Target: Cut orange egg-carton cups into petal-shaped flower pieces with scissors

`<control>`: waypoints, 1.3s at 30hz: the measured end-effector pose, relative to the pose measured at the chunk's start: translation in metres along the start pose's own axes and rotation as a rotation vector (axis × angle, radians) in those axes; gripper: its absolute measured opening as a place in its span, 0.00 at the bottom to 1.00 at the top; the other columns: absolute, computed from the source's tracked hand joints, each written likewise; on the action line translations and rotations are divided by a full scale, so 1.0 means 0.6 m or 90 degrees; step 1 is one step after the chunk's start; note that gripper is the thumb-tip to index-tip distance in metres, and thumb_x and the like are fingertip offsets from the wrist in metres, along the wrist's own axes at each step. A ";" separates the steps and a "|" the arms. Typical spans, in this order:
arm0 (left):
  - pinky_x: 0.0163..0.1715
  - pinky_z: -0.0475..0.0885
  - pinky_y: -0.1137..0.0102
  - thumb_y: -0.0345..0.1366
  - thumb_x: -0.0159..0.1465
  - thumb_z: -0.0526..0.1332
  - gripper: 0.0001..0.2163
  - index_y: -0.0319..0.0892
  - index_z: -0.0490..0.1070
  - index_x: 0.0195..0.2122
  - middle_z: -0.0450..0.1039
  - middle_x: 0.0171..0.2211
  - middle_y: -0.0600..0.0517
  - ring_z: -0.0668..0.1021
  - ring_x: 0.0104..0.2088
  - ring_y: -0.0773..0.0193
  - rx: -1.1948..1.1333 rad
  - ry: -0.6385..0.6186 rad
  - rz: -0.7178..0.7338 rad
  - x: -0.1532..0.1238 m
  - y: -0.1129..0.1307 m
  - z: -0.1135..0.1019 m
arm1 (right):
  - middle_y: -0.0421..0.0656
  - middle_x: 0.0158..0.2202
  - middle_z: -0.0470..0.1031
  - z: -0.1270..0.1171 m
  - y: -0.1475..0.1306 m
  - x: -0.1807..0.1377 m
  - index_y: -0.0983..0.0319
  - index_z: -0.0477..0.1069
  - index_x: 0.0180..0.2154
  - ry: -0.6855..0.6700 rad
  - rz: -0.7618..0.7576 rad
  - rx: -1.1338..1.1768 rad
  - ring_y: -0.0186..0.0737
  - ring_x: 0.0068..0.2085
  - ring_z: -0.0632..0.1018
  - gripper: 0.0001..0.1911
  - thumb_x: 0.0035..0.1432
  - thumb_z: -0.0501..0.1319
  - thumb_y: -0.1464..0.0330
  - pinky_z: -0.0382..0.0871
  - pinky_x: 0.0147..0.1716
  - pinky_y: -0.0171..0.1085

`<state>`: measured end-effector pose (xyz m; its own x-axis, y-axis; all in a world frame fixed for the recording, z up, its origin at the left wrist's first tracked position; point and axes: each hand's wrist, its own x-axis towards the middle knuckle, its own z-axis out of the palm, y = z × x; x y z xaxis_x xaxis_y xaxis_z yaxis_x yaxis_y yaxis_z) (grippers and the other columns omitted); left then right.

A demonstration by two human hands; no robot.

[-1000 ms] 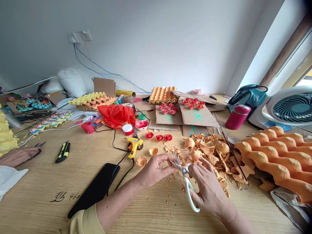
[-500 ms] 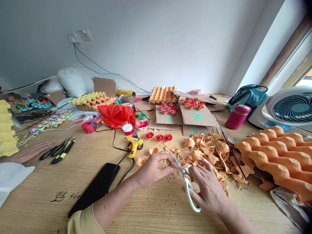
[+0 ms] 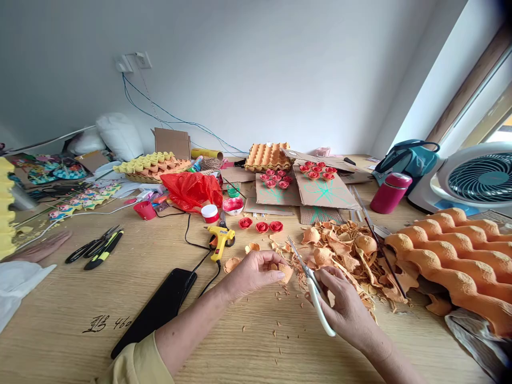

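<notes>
My left hand (image 3: 256,271) pinches a small orange egg-carton piece (image 3: 285,272) just above the wooden table (image 3: 240,341). My right hand (image 3: 344,305) grips white-handled scissors (image 3: 316,290); their blades point up and left, drawn back a little from the piece. A heap of orange carton scraps (image 3: 344,250) lies right behind both hands. Two cut orange cups (image 3: 232,263) sit to the left of my left hand.
A black phone (image 3: 160,309) and a yellow glue gun (image 3: 219,237) with its cord lie at the left. Three red paper roses (image 3: 261,226) sit beyond. An orange egg tray (image 3: 452,256), a red flask (image 3: 390,192) and a fan (image 3: 476,178) stand at the right. Another person's hand (image 3: 40,248) rests at far left.
The scissors have come away from the orange piece and tilted up to the right. My left hand now shows the piece between its fingers. The other person's hand has left the black scissors.
</notes>
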<state>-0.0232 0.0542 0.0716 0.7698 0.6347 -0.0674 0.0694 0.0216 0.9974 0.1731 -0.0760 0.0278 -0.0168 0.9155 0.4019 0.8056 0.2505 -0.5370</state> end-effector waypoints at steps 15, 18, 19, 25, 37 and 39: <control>0.44 0.67 0.68 0.37 0.54 0.70 0.10 0.39 0.79 0.36 0.77 0.34 0.51 0.75 0.38 0.63 -0.051 -0.018 0.029 -0.006 0.014 0.003 | 0.36 0.30 0.65 -0.006 -0.012 0.000 0.58 0.58 0.34 -0.059 -0.072 -0.053 0.39 0.33 0.70 0.10 0.64 0.58 0.64 0.56 0.55 0.53; 0.42 0.66 0.68 0.37 0.54 0.69 0.09 0.38 0.78 0.35 0.76 0.32 0.51 0.74 0.36 0.63 -0.020 -0.020 0.037 -0.005 0.010 0.002 | 0.36 0.29 0.65 -0.007 -0.012 0.000 0.58 0.58 0.33 -0.060 -0.075 -0.063 0.39 0.32 0.70 0.10 0.64 0.58 0.63 0.56 0.55 0.53; 0.41 0.66 0.68 0.37 0.55 0.68 0.09 0.38 0.78 0.34 0.75 0.32 0.52 0.73 0.35 0.64 -0.008 -0.019 0.042 -0.005 0.009 0.002 | 0.36 0.29 0.65 -0.007 -0.013 0.000 0.58 0.58 0.33 -0.061 -0.076 -0.064 0.39 0.32 0.70 0.10 0.64 0.58 0.63 0.56 0.55 0.53; 0.41 0.66 0.68 0.34 0.54 0.66 0.07 0.39 0.78 0.33 0.72 0.28 0.54 0.71 0.33 0.65 0.054 -0.002 0.064 -0.006 0.008 0.000 | 0.37 0.29 0.66 -0.012 -0.015 0.002 0.58 0.59 0.34 -0.058 -0.095 -0.078 0.40 0.31 0.71 0.10 0.64 0.58 0.63 0.57 0.55 0.54; 0.41 0.66 0.67 0.36 0.59 0.65 0.07 0.39 0.79 0.34 0.74 0.28 0.53 0.73 0.35 0.62 0.136 -0.023 0.087 -0.012 0.018 -0.004 | 0.36 0.28 0.66 -0.015 -0.012 -0.002 0.58 0.57 0.31 -0.076 -0.116 -0.059 0.37 0.30 0.68 0.12 0.64 0.59 0.64 0.61 0.47 0.47; 0.40 0.66 0.68 0.36 0.57 0.66 0.06 0.39 0.78 0.32 0.72 0.27 0.54 0.72 0.33 0.63 0.129 -0.021 0.087 -0.009 0.016 -0.005 | 0.36 0.27 0.66 -0.014 -0.010 -0.003 0.58 0.57 0.31 -0.082 -0.111 -0.059 0.37 0.29 0.68 0.13 0.66 0.58 0.63 0.62 0.44 0.45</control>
<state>-0.0286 0.0533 0.0815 0.8011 0.5951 0.0639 0.0863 -0.2206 0.9715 0.1732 -0.0816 0.0363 -0.2312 0.8950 0.3815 0.8348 0.3839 -0.3947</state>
